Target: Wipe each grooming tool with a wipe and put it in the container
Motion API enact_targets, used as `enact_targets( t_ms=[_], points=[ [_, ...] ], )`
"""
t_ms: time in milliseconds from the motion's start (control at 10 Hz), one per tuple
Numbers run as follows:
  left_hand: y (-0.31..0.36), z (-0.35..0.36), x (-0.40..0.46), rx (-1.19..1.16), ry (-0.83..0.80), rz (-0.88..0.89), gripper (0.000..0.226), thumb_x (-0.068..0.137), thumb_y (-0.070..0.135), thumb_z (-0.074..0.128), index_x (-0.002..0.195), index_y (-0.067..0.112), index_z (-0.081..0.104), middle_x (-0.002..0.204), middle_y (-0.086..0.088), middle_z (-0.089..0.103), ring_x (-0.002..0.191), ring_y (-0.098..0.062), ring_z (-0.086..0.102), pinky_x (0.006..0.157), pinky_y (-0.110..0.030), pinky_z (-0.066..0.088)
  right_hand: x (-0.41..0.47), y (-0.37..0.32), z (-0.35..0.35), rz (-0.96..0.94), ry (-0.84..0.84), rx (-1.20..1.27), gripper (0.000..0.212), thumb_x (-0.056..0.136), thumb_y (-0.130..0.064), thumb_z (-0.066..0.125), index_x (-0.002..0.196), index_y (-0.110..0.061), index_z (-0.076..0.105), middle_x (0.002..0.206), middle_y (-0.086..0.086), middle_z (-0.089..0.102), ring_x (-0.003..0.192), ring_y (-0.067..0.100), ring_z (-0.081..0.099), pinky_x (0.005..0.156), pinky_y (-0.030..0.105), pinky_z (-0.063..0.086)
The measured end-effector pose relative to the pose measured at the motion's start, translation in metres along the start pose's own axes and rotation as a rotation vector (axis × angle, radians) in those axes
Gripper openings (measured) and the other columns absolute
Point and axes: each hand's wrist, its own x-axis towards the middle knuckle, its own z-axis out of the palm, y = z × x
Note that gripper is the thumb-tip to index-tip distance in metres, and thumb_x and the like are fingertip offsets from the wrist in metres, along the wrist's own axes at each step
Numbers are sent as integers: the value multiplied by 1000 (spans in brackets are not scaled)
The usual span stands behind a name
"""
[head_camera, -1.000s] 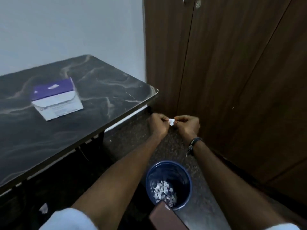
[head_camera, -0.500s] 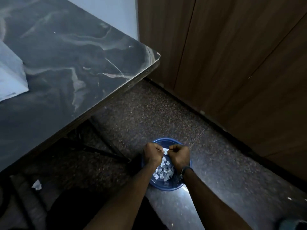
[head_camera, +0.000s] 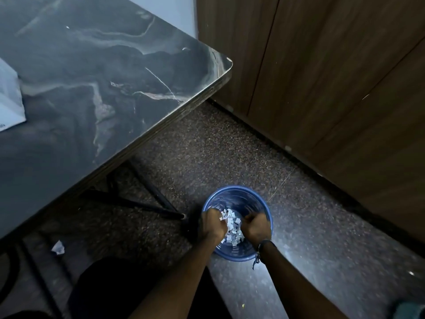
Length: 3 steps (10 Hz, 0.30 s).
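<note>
Two hands were over one round blue plastic bin [head_camera: 236, 255] on the floor. The left hand [head_camera: 212, 223] and the right hand [head_camera: 256, 227] were each curled like a fist, a little apart. I could not tell if the fingers [head_camera: 249, 218] pinched anything. Below and between the fingers lay many small white paper scraps [head_camera: 232, 227] inside the bin, too many to count. One dark band [head_camera: 264, 244] sat on the right wrist. Far up and left of the fingers stood one dark marble-look table [head_camera: 103, 88] with one white box corner [head_camera: 9, 100] on it; no words could be read. One torn white scrap [head_camera: 58, 247] lay on the floor, left of the fingers. Brown wooden doors [head_camera: 333, 77] stood behind.
</note>
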Motion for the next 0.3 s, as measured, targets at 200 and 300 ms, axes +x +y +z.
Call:
enact_targets(
  t_ms=[200,300],
  points=[
    [-12,-7,-6,517,-49,373,57,92,37,56,137,6,37,140,-18,44,130,-33,43,104,-39,38,2,11,9,-40,-102,-40,32,80,-31,65,101,-7,62,104,16,68,99,32,64,81,37,51],
    [-14,-14,-13,801,-78,467,104,86,53,58,149,-4,-2,157,-30,-4,146,-43,-3,120,-51,7,-9,7,3,-120,-206,-283,99,72,-51,74,142,1,27,151,22,30,138,37,33,109,44,35]
  ],
)
